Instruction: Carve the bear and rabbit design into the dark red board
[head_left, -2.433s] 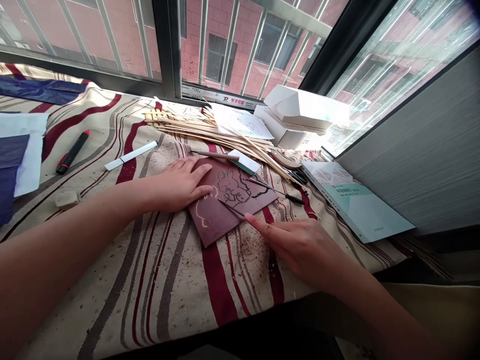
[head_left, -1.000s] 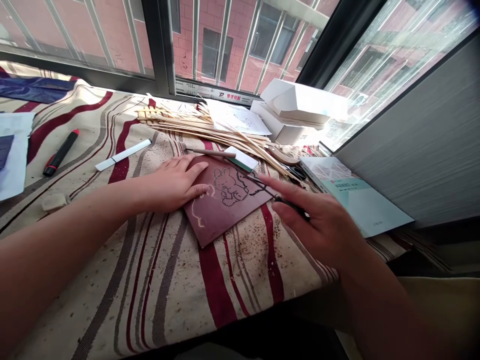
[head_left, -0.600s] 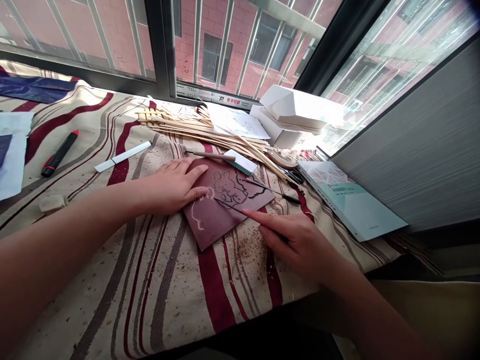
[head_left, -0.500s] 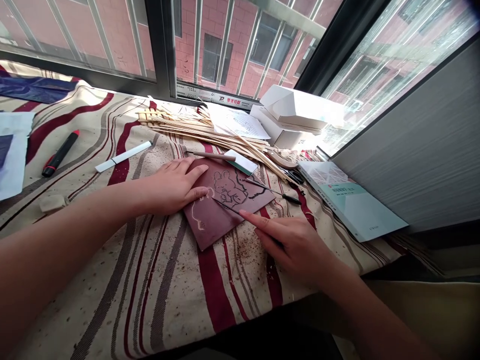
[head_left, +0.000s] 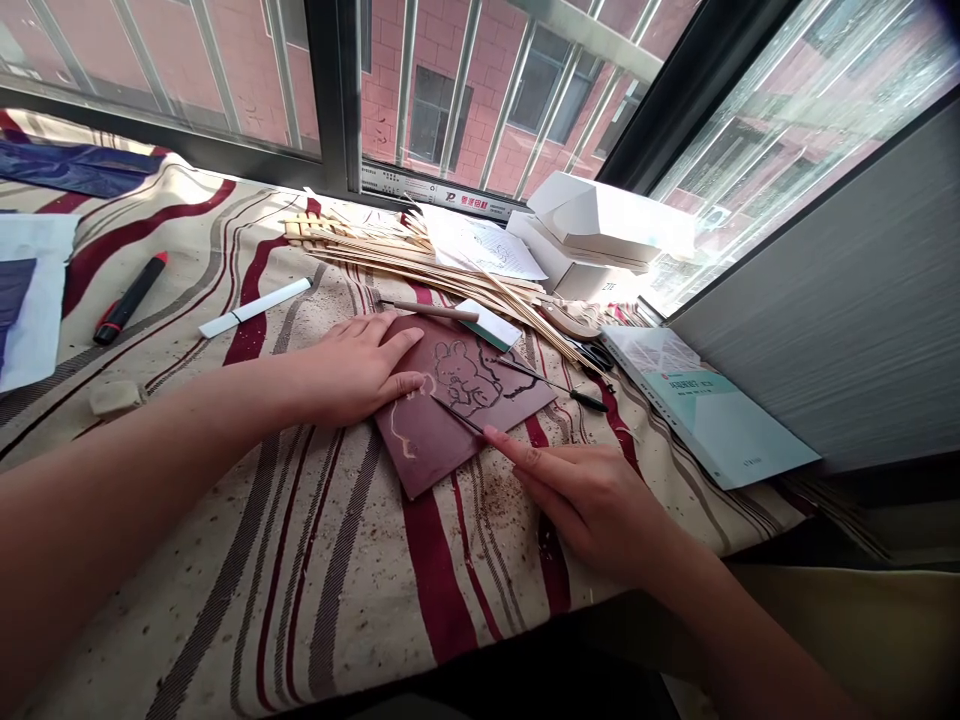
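Note:
A maroon carving board point(head_left: 450, 450) lies askew on the striped cloth, with a drawn bear-like figure and pale cut lines on it. My left hand point(head_left: 360, 370) rests flat on the board's left side, its fingers spread and holding nothing. My right hand point(head_left: 581, 490) is closed round a thin carving tool point(head_left: 457, 413), index finger stretched along the dark shaft. The tip touches or hovers close to the board near my left thumb; the handle is hidden in my palm. A second carving tool point(head_left: 555, 383) with a black handle lies across the board's right corner.
Beyond the board lie a brown-handled tool point(head_left: 427, 310), a small white-and-green card point(head_left: 489, 325) and thin wooden strips point(head_left: 375, 250). A book point(head_left: 712, 410) and white box point(head_left: 600, 220) are on the right. A white pen point(head_left: 255, 307), a black-and-red marker point(head_left: 131, 297) and an eraser point(head_left: 115, 397) lie left.
The whole view has shifted slightly, so everything appears a little further right. Both hands keep nearly the same places on the board and tool.

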